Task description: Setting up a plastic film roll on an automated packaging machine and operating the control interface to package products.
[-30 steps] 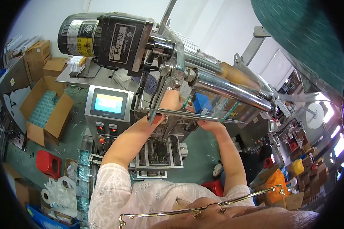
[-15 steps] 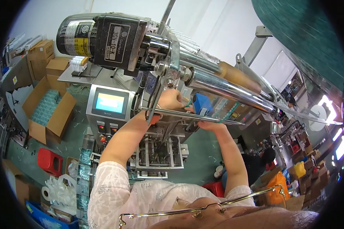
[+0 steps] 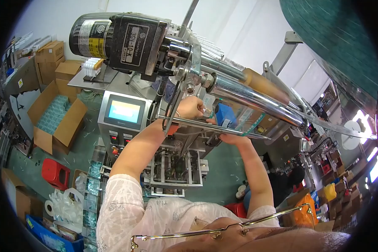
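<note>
Both my arms reach up into a steel packaging machine (image 3: 172,168). My left hand (image 3: 190,107) is curled just behind a thin metal rod (image 3: 206,126), its fingers pinched on the clear film (image 3: 239,115) that runs under the shiny rollers (image 3: 243,92). My right hand (image 3: 230,137) sits right below a blue block (image 3: 224,116) and grips its underside, with the fingertips partly hidden by the rod. A black and grey motor (image 3: 122,38) hangs above my left forearm.
The machine's touch screen (image 3: 124,111) glows to the left of my left arm. On the green floor lie an open cardboard box of small packs (image 3: 56,119), a red stool (image 3: 54,173), white rolls (image 3: 67,206) and a blue crate (image 3: 50,237). More boxes and machines stand at both sides.
My left hand has crept slightly right along the film. My right hand and the blue block stay where they were; the view has shifted a little.
</note>
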A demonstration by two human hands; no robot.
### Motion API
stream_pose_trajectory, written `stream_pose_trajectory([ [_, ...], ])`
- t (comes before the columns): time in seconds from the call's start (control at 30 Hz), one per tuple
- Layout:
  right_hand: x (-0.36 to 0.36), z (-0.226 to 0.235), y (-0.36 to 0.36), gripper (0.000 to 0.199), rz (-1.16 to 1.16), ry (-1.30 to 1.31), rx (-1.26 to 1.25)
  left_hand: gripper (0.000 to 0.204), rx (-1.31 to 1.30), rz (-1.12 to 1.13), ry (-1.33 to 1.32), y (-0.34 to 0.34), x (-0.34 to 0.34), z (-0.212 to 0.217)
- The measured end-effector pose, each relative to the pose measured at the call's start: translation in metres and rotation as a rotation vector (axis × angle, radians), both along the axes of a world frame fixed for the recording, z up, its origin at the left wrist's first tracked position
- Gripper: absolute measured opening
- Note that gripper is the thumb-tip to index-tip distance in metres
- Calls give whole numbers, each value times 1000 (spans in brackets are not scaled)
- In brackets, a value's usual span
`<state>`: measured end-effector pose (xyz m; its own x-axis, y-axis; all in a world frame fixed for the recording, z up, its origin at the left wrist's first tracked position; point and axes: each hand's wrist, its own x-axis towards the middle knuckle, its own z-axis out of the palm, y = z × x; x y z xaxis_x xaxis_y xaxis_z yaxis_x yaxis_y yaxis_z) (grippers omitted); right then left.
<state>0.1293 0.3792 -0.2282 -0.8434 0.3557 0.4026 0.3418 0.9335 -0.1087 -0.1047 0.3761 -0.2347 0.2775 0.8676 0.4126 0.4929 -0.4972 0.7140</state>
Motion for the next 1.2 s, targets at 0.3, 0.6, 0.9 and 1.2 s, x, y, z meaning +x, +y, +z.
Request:
stream_pose_trajectory([
  [0.3, -1, -5, 4, 53, 28, 44, -72, 18, -56, -68, -54, -1, 3, 6],
  [0.6, 8, -13, 12, 56, -29, -45, -92, 16, -23, -88, -48, -1, -2, 3],
  [0.9, 6, -16, 15, 53, 19, -15, -149, 13, 42, 13, 22, -6, -7, -3],
  [1.2, 5, -11, 7, 58, -28, -58, -25, 11, 166, 293, 184, -21, 8, -2],
])
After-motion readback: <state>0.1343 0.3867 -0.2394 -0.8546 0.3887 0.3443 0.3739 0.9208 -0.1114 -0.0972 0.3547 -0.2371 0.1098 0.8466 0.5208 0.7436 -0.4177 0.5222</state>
